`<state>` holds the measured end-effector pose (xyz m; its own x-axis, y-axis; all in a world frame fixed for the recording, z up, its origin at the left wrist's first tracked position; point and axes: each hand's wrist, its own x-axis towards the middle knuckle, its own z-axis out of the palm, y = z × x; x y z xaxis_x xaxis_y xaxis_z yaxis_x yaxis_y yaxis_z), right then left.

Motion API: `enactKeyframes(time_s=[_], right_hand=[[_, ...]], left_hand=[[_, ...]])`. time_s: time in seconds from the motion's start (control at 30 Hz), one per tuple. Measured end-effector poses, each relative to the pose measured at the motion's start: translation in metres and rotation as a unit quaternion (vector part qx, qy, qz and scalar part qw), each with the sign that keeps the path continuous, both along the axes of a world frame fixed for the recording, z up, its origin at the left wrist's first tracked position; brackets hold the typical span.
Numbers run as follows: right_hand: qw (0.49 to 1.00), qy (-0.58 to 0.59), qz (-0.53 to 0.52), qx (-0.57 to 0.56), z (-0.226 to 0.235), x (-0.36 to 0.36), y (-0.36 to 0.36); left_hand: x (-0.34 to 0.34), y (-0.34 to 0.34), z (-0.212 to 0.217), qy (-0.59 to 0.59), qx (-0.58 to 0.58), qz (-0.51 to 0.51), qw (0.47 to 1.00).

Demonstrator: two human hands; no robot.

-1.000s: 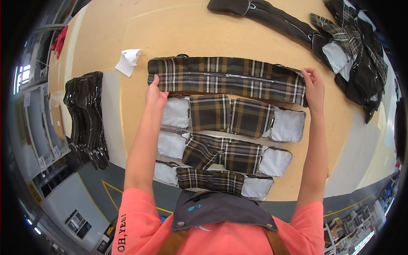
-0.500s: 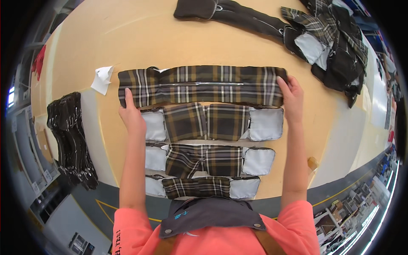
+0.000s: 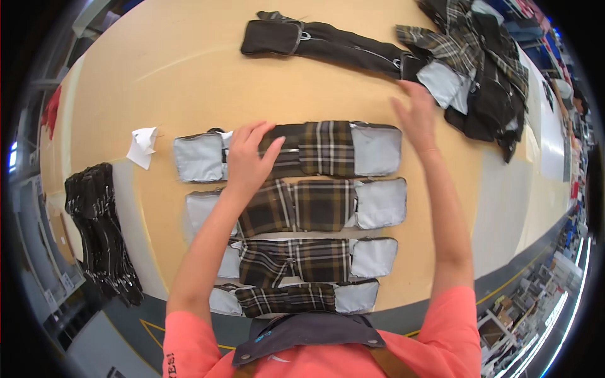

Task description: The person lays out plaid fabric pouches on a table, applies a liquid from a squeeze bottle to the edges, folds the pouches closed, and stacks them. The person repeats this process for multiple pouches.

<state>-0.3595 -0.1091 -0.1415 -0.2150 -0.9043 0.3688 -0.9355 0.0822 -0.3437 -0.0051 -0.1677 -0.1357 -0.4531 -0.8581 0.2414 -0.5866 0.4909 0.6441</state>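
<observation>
A strip of dark plaid fabric [image 3: 328, 148] lies across the table with its ends folded in, so a pale grey square panel [image 3: 378, 151] shows at either end. On its left half rests my left hand [image 3: 252, 154], fingers spread, covering part of the cloth and a zipper. Beyond the strip's right end, my right hand [image 3: 416, 116] is in the air, empty with fingers apart, near a long black zippered piece [image 3: 353, 47]. Below the strip lie similar plaid pieces in rows: a second [image 3: 324, 205], a third [image 3: 321, 259] and the nearest [image 3: 287, 301].
At the far right sits a heap of black and plaid pieces [image 3: 488, 88]. A stack of dark zippered strips [image 3: 101, 233] lies along the left side. Scrap white paper [image 3: 142, 148] rests near the strip's left end, and red cloth [image 3: 50, 113] is at the far left edge.
Both hands have let go of the plaid strip's ends, which are now folded in with pale panels showing. My left hand moved right onto the strip; my right hand moved farther away.
</observation>
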Motion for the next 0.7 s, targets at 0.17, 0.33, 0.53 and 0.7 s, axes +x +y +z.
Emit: enactKeyframes(time_s=[0.17,0.33,0.53,0.7], right_hand=[[0.959,0.275,-0.045,0.042,-0.024,-0.058,-0.009],[0.937,0.322,-0.083,0.109,-0.059,-0.076,-0.025],[0.972,0.194,-0.113,0.067,-0.060,-0.086,-0.030],[0.987,0.154,-0.036,-0.015,-0.005,-0.107,-0.044]], left_hand=[[-0.040,-0.093,-0.023,-0.083,-0.129,-0.039,0.987],[-0.079,-0.162,-0.048,-0.179,-0.179,0.040,0.967],[-0.094,-0.189,-0.059,-0.248,-0.158,0.048,0.954],[-0.074,-0.231,-0.028,-0.102,-0.157,-0.026,0.982]])
